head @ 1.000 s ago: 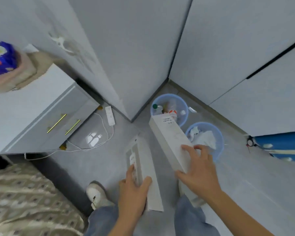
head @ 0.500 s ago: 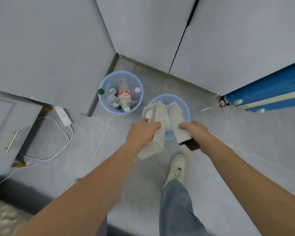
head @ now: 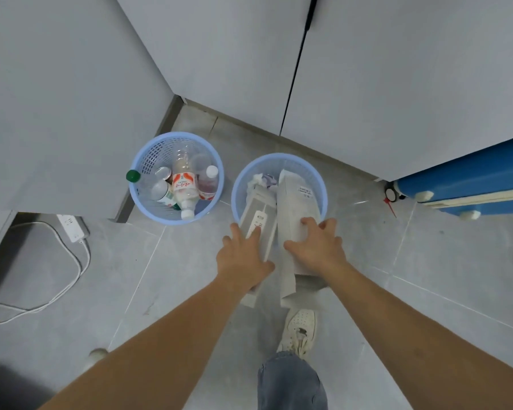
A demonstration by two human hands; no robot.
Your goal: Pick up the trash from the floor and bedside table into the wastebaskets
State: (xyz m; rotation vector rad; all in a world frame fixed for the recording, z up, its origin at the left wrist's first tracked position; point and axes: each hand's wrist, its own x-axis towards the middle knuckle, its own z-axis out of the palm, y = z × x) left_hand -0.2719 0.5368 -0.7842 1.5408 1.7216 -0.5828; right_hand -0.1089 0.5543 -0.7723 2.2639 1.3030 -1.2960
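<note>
Two light blue wastebaskets stand on the grey tile floor. The left wastebasket [head: 142,161] holds several plastic bottles. The right wastebasket [head: 279,158] holds crumpled paper and the far ends of two long white boxes. My left hand [head: 243,255] grips the left box [head: 256,216], which shows a picture of a power strip. My right hand [head: 316,247] grips the right box [head: 293,202], which carries a small label. Both boxes slope down into the right wastebasket, their near ends sticking out over its rim.
A white power strip [head: 71,227] with a looping cable lies on the floor at left. A blue case [head: 468,179] lies at right against grey cabinet doors [head: 397,69]. My white shoe [head: 299,329] stands just behind the boxes.
Both hands have moved forward and lowered the two boxes, whose far ends now sit inside the right wastebasket. A second ago the boxes were held close to my body, away from the baskets.
</note>
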